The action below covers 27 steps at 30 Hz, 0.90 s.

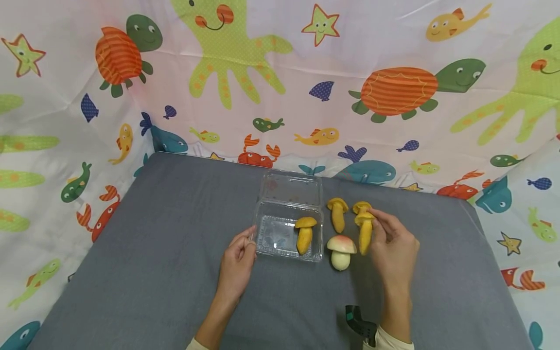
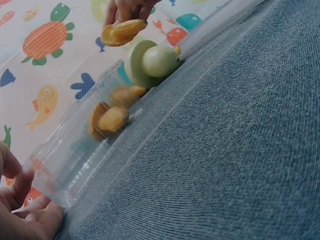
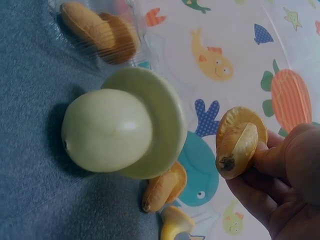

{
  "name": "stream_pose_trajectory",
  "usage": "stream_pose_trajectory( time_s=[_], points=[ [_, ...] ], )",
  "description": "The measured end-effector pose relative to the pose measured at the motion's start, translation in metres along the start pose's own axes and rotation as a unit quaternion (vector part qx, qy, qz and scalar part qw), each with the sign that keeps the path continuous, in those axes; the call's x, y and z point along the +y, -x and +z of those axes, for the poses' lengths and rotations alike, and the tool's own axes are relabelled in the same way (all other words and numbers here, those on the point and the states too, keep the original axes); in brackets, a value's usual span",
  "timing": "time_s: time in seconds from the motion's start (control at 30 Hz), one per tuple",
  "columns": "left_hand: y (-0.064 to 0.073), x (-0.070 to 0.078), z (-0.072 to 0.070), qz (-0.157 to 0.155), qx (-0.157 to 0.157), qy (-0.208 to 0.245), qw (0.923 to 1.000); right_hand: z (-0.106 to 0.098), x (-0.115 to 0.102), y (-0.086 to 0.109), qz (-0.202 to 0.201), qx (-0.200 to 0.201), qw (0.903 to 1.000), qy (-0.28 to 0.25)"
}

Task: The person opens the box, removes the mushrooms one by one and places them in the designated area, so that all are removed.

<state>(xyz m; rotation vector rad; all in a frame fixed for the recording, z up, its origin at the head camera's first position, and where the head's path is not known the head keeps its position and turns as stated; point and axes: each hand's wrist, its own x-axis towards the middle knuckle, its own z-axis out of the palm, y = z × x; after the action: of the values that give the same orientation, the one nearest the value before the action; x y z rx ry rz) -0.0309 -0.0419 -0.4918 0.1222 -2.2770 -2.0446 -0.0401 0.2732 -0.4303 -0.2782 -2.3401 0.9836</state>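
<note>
A clear plastic clamshell box (image 1: 274,248) lies with its lid (image 1: 290,188) folded back. My left hand (image 1: 237,262) pinches the box's left edge between thumb and fingers. One yellow toy mushroom (image 1: 305,236) is inside, toward the right wall. In my right hand (image 1: 395,248) another yellow mushroom (image 3: 240,142) is pinched by its cap, above the table in both wrist views. Right of the box stand a pale mushroom with a reddish cap (image 1: 341,252) and a yellow mushroom (image 1: 338,214). A further yellow mushroom (image 1: 361,206) is partly hidden behind the held one.
Grey cloth (image 1: 175,272) covers the table. A curtain (image 1: 297,97) printed with sea animals hangs along the back and sides. Beside my right wrist there is a black strap-like piece (image 1: 360,324).
</note>
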Motion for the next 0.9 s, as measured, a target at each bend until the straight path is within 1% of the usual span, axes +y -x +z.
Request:
stream_pose_trajectory(
  time_s=[0.53, 0.73, 0.9],
  points=[
    [-0.003, -0.003, 0.001, 0.009, 0.008, -0.013, 0.9999, -0.003, 0.009, 0.003, 0.014, 0.003, 0.9996, 0.023],
    [-0.002, -0.002, 0.001, -0.002, 0.008, -0.009, 0.9999, -0.002, 0.014, 0.006, 0.022, 0.0, 0.9993, 0.03],
    [-0.001, -0.001, 0.001, -0.002, 0.007, -0.005, 1.0, -0.002, 0.016, 0.008, 0.033, -0.004, 0.9984, 0.046]
  ],
)
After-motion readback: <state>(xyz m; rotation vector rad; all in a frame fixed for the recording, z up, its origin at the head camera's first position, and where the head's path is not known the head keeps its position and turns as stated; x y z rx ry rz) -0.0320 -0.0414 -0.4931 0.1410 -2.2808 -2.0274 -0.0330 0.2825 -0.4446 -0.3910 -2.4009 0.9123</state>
